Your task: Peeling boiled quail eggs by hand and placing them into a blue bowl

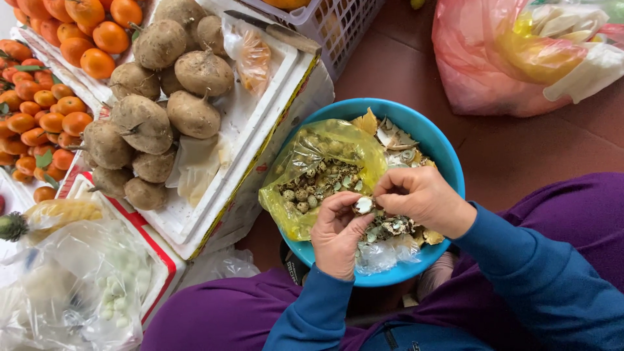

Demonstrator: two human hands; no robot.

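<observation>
- White foam crate point(260, 97) upper left, holding a pile of round brown earthy tubers point(156, 104); a knife with a wooden handle point(276, 29) lies across its far rim.
- Heap of small orange citrus fruits point(45, 84) far left, beside the crate.
- Pink plastic bag point(481, 65) top right on the red-brown floor, stuffed with yellow and white wrappings.
- Clear plastic bags point(71, 292) bottom left, one with small pale round things inside; contents otherwise unclear.
- Round blue plastic basin point(448, 159) centre, on the person's lap between purple trouser legs.
- Yellow see-through plastic bag point(325, 156) lying open in the basin's left half, full of small speckled quail eggs point(302, 195).
- Broken shell scraps point(396, 140) piled in the basin's right half and under the hands.
- Right hand point(422, 198), blue sleeve, over the basin's middle; fingertips pinched together on the top of the egg.
- Left hand point(338, 231), blue sleeve, at the basin's near edge; fingers curled and clamped round one small partly peeled egg point(364, 205).
- That egg sits between both hands, above the shell scraps, just right of the yellow bag's mouth.
</observation>
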